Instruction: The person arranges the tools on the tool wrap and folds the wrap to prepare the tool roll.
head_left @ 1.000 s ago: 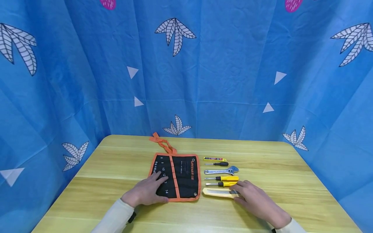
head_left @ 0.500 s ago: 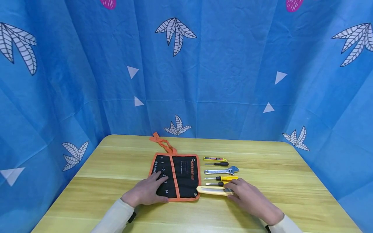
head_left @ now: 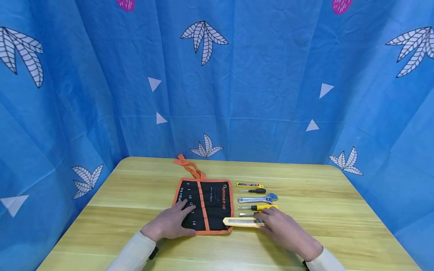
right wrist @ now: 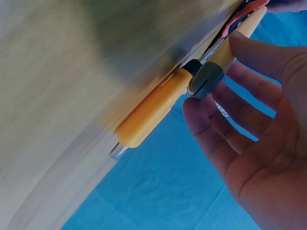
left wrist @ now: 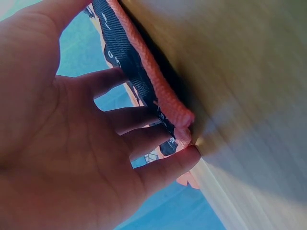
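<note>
A black tool roll (head_left: pixel 213 201) with orange trim lies unrolled on the wooden table (head_left: pixel 135 188). My left hand (head_left: pixel 171 220) rests flat on its left half; in the left wrist view the fingers (left wrist: pixel 144 139) lie spread against the roll's orange edge (left wrist: pixel 158 96). My right hand (head_left: pixel 283 229) pinches the right end of a pale yellow utility knife (head_left: pixel 242 222), whose left tip reaches over the roll's lower right corner. In the right wrist view the fingertips (right wrist: pixel 201 115) close on the knife's grey end (right wrist: pixel 206 79).
Right of the roll lie a small yellow blade case (head_left: pixel 249 185), a black-handled screwdriver (head_left: pixel 252 191), an adjustable wrench (head_left: pixel 257 198) and two yellow screwdrivers (head_left: pixel 261 207), the nearer partly hidden by my right hand. An orange tie strap (head_left: pixel 188 167) trails behind the roll. Blue curtains enclose the table.
My right hand has slid the utility knife leftward, from beside the roll until its tip lies over the roll's corner. The left hand has stayed put.
</note>
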A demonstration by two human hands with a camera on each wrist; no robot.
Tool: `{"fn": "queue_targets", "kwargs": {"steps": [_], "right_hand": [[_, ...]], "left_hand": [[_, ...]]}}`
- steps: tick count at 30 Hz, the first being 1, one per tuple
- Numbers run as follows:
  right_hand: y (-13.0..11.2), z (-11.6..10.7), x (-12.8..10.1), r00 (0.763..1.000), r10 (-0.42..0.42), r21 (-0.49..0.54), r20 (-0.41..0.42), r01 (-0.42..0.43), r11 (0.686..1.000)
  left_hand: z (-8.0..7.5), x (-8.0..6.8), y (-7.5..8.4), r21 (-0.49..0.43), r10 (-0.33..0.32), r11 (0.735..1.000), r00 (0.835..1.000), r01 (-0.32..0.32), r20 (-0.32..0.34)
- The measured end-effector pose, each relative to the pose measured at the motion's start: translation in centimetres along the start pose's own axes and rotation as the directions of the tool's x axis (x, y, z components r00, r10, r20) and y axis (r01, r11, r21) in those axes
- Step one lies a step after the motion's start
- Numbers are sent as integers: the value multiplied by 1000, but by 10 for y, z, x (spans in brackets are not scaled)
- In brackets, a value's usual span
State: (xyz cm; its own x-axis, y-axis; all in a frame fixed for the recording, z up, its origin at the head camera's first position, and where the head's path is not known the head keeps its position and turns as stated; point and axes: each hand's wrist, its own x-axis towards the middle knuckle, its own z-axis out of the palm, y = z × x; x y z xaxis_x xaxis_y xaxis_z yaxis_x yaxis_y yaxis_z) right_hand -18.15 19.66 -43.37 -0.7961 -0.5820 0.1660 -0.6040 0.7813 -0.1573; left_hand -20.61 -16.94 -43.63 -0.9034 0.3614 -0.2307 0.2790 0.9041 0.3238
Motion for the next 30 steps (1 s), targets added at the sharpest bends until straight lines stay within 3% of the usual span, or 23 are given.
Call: {"fn": "queue_targets", "kwargs": {"steps": [30], "right_hand": [[-15, 10, 17, 999, -43, 19, 13, 43, 999]], "left_hand": [[4, 3, -3, -16, -2, 1000, 1000, 2, -7]]}}
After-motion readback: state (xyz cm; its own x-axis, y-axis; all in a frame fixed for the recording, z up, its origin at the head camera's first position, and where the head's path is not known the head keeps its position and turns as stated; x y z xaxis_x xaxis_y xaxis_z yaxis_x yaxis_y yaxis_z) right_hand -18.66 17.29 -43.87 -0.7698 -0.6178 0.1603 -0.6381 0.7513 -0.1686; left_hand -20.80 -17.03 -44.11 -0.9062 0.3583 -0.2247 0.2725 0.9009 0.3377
